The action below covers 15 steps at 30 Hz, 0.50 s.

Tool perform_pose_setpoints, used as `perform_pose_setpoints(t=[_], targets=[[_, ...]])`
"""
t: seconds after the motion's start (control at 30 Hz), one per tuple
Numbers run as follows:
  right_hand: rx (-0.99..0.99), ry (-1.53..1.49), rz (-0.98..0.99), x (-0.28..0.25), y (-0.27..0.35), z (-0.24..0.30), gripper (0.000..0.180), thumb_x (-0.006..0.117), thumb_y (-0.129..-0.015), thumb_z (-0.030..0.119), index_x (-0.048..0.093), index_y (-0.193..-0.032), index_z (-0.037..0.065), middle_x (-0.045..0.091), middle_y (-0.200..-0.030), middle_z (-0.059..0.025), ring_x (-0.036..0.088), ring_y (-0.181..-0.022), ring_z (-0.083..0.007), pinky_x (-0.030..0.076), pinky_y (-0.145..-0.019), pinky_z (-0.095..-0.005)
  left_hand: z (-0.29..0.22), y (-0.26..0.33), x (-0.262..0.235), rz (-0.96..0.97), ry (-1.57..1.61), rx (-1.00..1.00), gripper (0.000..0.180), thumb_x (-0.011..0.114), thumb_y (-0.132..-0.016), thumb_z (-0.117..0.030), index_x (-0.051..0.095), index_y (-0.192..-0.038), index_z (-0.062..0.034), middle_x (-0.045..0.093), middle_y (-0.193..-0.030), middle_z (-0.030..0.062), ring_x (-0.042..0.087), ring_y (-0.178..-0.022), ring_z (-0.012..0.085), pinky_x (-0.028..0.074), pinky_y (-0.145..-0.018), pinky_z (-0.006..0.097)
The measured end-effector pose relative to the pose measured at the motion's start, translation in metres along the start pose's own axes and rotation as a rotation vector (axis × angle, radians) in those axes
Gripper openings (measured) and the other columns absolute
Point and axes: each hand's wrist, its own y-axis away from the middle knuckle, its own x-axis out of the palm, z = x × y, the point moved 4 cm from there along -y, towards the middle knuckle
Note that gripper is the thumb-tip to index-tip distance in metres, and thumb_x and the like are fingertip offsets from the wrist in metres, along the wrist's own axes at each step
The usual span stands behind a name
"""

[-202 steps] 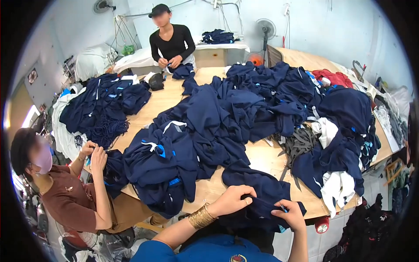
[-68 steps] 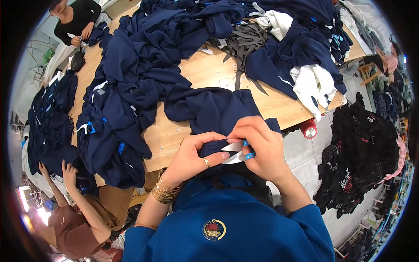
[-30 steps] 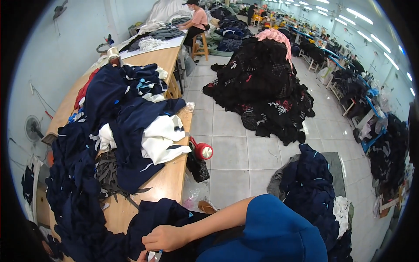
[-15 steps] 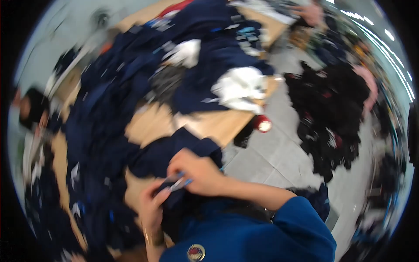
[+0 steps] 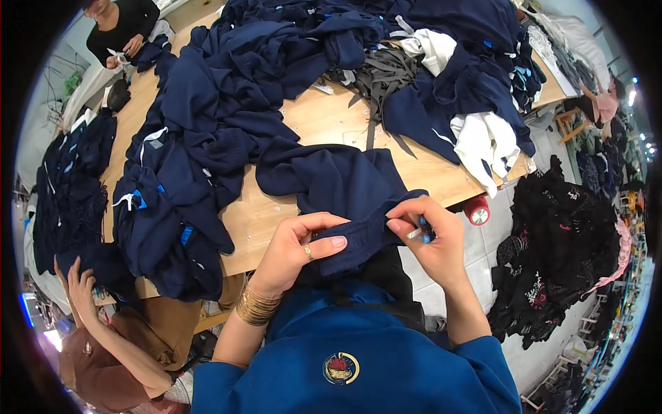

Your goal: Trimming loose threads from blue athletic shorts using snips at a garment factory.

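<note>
A navy garment lies over the table's near edge, its gathered, ribbed band drawn toward me. My left hand, with bracelets at the wrist, pinches this band, thumb on top and fingers beneath. At the band's right end my right hand grips the edge between thumb and forefinger. Tucked in the same palm is a small blue and whitish tool; the fingers cover most of it, and its kind cannot be made out.
Navy garments heap across the wooden table, with grey strips and white cloth. A black clothes pile lies on the floor at right, past a red round object. Co-workers sit left and far left.
My view has shifted and sharpened. My hands have moved apart, from close together at the tool to both ends of the garment's band, which is now spread between them.
</note>
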Motion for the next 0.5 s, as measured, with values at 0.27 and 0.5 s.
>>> perform_pose_setpoints(t=[0.27,0.5], targets=[[-0.193,0.360,0.122,0.001,-0.003,-0.005,0.027,0.070,-0.076,0.027,0.058,-0.089,0.007,0.057,-0.075,-0.0011,0.051,-0.064,-0.0183,0.035,-0.060,-0.0303,0.003,-0.008,-0.006,0.047,0.089,-0.040,0.027,0.062,-0.081,-0.007,0.061,-0.106,0.0020,0.064,-0.096,0.0040,0.059,-0.088,0.0090,0.045,-0.084,0.022],[-0.238,0.482,0.162,0.002,-0.004,-0.006,0.028,0.069,-0.075,0.031,0.058,-0.087,0.008,0.058,-0.077,-0.0010,0.053,-0.066,-0.0183,0.035,-0.059,-0.0300,0.004,-0.012,-0.008,0.060,0.141,-0.055,0.028,0.061,-0.081,-0.006,0.060,-0.108,0.0024,0.064,-0.100,0.0051,0.059,-0.091,0.0096,0.044,-0.085,0.022]])
